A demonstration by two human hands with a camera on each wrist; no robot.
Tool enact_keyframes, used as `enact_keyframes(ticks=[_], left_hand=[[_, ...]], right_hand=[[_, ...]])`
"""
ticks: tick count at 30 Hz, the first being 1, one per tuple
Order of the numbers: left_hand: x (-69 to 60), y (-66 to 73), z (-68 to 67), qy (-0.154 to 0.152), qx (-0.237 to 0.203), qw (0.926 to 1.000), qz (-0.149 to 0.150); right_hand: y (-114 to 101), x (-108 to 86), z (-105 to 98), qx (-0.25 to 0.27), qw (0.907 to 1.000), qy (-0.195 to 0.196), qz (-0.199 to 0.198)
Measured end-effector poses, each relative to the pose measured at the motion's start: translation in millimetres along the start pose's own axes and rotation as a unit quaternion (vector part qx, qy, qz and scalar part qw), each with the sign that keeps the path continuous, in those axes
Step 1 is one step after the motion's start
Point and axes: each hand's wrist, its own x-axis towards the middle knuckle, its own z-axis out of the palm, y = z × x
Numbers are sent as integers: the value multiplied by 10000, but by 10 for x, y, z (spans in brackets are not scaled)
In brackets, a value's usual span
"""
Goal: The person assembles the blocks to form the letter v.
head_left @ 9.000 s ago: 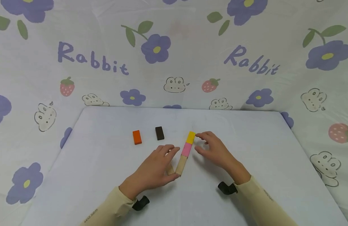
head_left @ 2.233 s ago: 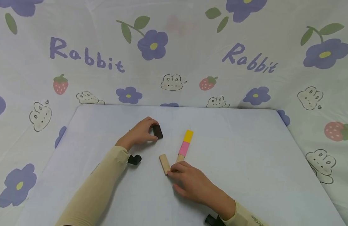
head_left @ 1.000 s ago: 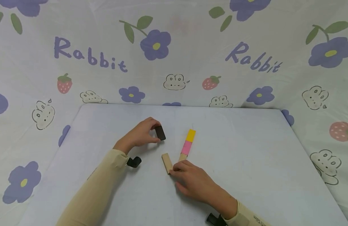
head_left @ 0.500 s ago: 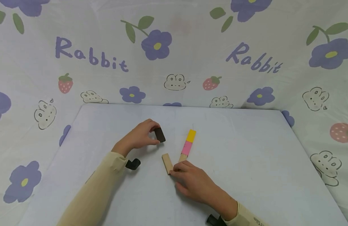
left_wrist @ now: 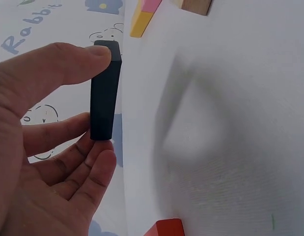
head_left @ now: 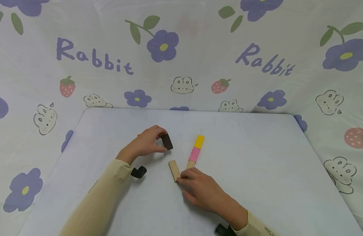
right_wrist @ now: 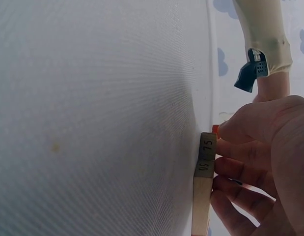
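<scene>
A left hand [head_left: 144, 143] pinches a smooth, dark oblong block [head_left: 167, 142] above the white desk [head_left: 267, 157].
The block sits at 11 o'clock from the right hand [head_left: 203, 191], whose loosely bent fingers touch plain wooden blocks [head_left: 174, 170]; pink [head_left: 194, 154] and yellow blocks [head_left: 199, 142] stretch toward 1 o'clock.

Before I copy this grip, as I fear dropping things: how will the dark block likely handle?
The dark block is probably stiff: its edges look straight in the left hand. Its flat faces suggest it won't roll. Being narrow, it might tip if stood on end.
</scene>
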Motion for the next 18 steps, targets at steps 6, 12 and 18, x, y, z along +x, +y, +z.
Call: enact_keyframes(ticks=[6,12,18], left_hand=[[-13,8,8,-61,-74,10000,7],[-30,37,23,-142,-117,9998,-7],[-32,37,70,-219,-152,9996,78]], right_hand=[[-2,12,-15,-6,10000,21,-19],[0,13,-12,-21,9999,110,-46],[4,0,5,26,9998,174,-90]])
